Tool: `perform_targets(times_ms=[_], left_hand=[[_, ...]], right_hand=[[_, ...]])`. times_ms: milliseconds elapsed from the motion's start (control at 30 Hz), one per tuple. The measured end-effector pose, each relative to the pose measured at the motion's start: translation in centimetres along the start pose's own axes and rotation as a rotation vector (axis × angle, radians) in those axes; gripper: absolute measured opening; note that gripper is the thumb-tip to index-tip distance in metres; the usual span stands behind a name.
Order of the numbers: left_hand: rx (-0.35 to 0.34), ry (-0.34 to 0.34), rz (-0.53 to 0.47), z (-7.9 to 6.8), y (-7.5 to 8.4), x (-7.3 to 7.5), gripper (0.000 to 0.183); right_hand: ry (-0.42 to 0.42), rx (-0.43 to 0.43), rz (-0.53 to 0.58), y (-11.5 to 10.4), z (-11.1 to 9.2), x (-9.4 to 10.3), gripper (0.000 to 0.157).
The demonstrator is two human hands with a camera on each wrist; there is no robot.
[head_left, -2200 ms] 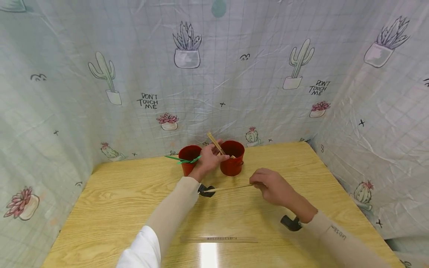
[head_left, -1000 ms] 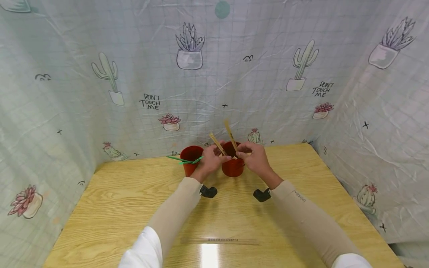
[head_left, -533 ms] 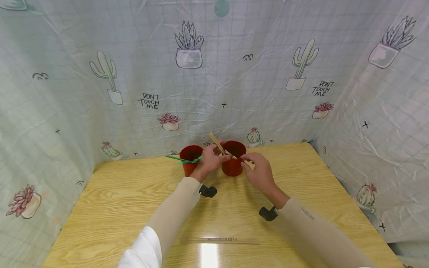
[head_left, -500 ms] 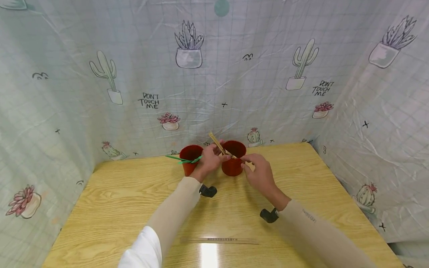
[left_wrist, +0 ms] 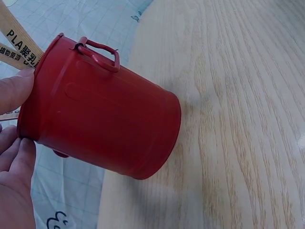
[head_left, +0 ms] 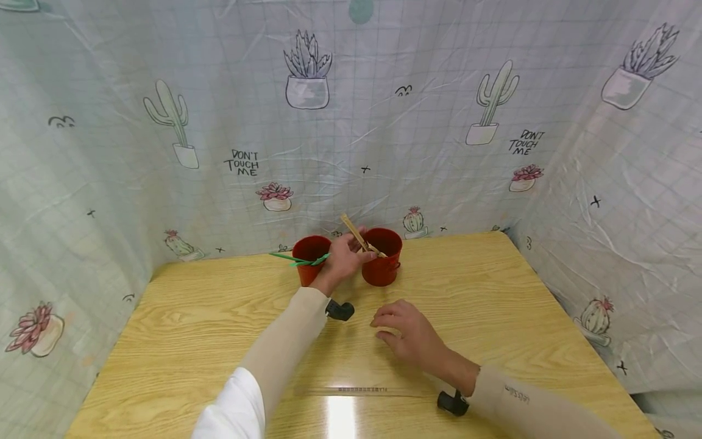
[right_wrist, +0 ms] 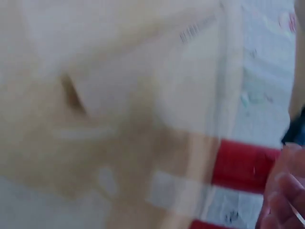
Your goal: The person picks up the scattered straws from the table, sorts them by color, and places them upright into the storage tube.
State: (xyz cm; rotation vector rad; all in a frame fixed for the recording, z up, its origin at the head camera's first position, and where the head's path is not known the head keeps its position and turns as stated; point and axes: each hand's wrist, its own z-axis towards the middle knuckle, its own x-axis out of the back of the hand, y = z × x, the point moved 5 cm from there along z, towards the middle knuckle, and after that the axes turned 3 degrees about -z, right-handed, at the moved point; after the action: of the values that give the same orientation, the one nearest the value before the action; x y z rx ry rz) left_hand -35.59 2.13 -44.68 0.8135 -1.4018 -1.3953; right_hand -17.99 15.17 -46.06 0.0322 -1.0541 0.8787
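Note:
My left hand grips the rim of the right red bucket, thumb over its near edge. In the left wrist view the red bucket has a small wire handle, and the thumb touches the rim beside several paper-wrapped straws printed "PLA". These straws lean out of the bucket to the left. Low over the table, my right hand holds nothing, its fingers loosely bent. Nearest below it lies another wrapped straw. The right wrist view is blurred.
A second red bucket stands left of the first, partly behind my left hand, with thin green sticks across its rim. A patterned curtain hangs behind the wooden table. Black cameras sit on both wrists.
My right hand has carried a wrapped straw to the right bucket, let it go there, then drawn back toward me empty. My left hand has stayed on the bucket's rim.

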Motion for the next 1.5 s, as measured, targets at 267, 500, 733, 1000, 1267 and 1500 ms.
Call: perform_targets(times_ms=[267, 500, 733, 1000, 1267, 1500], left_hand=[[0.008, -0.009, -0.010, 0.1, -0.1, 0.1, 0.069], [0.013, -0.008, 0.003, 0.2, -0.3, 0.1, 0.069], [0.019, -0.003, -0.001, 0.1, -0.2, 0.1, 0.070], [0.020, -0.002, 0.000, 0.1, -0.4, 0.1, 0.068], [0.017, -0.005, 0.011, 0.1, -0.3, 0.0, 0.066], [0.018, -0.004, 0.004, 0.2, -0.2, 0.0, 0.067]], right_hand=[[-0.369, 0.076, 0.083, -2.1, -3.2, -2.5, 0.018], [-0.500, 0.196, 0.023, -2.7, -4.8, -3.6, 0.012], [-0.513, 0.347, -0.195, -3.9, -4.9, -3.5, 0.023], [-0.640, 0.382, -0.380, -4.4, -5.0, -3.8, 0.022], [-0.660, 0.281, -0.437, -3.2, -4.4, -3.1, 0.018], [-0.574, 0.264, -0.454, -1.5, -2.9, -1.3, 0.019]])
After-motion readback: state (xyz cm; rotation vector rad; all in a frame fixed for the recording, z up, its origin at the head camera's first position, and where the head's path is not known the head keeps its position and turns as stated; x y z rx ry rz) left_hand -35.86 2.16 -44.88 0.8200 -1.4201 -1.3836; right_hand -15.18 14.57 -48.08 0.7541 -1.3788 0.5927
